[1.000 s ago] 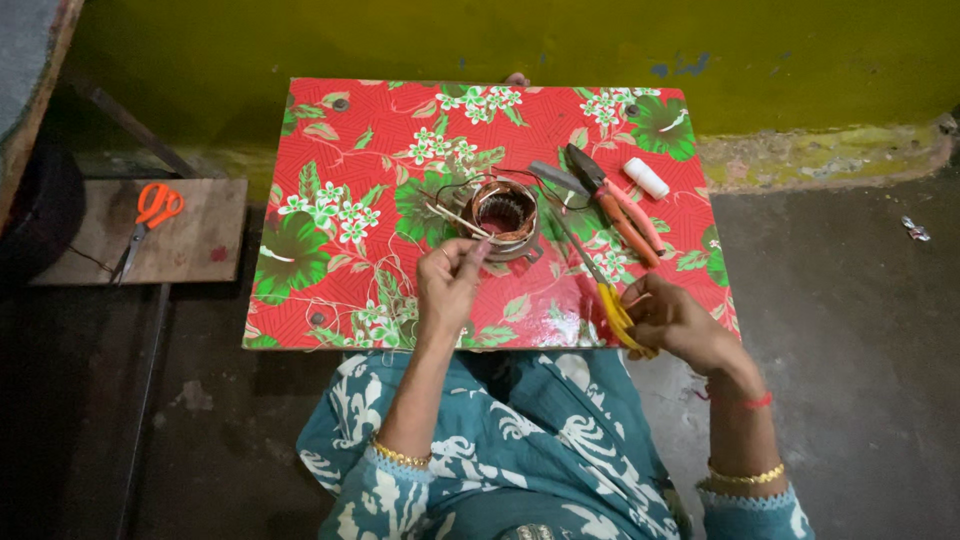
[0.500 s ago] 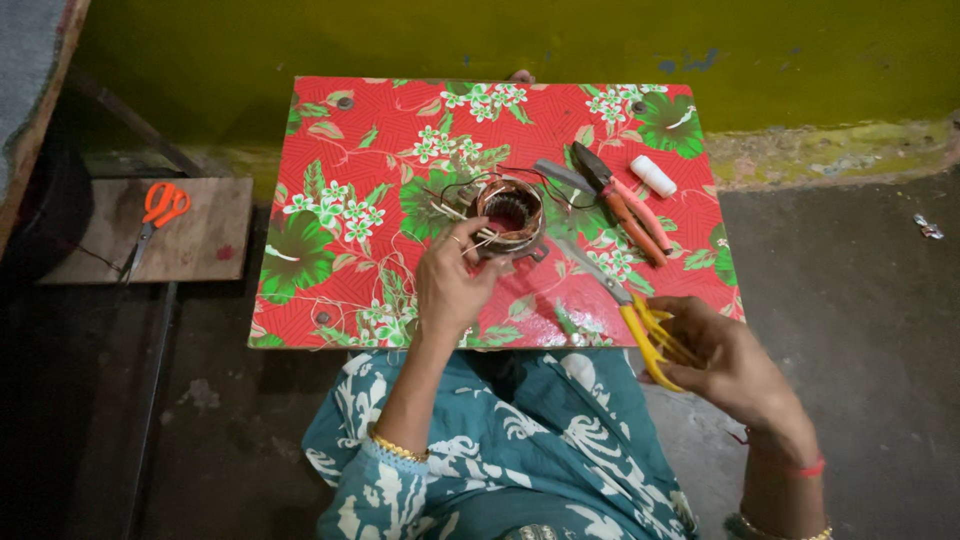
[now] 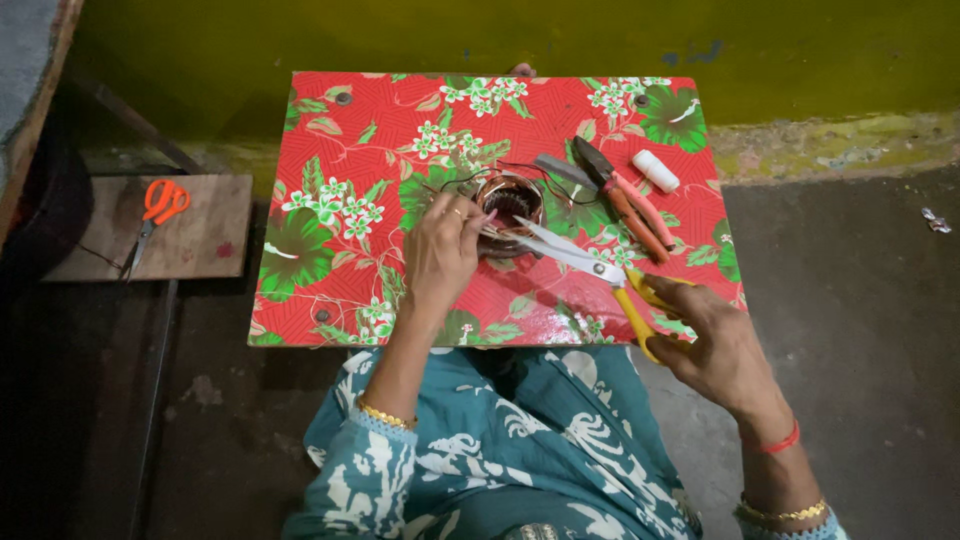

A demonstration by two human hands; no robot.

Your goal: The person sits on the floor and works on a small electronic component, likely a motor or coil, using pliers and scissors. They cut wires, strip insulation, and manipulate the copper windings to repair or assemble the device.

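A small ring-shaped copper wire coil (image 3: 508,206) sits in the middle of a low table covered with a red flowered cloth (image 3: 340,200). My left hand (image 3: 440,252) rests beside the coil, its fingertips pinching thin wire strands at the coil's near edge. My right hand (image 3: 712,340) grips yellow-handled scissors (image 3: 590,266). The blades are open and point left toward the coil and the held strands.
Red-handled pliers (image 3: 625,195), a grey flat tool (image 3: 562,170) and a small white cylinder (image 3: 656,171) lie on the table's right side. Orange-handled scissors (image 3: 155,212) lie on a wooden board (image 3: 205,240) at the left. A yellow-green wall runs behind.
My right hand has lifted the yellow scissors from the table's near right edge and brought the opened blades up to the coil. My left hand stays at the coil.
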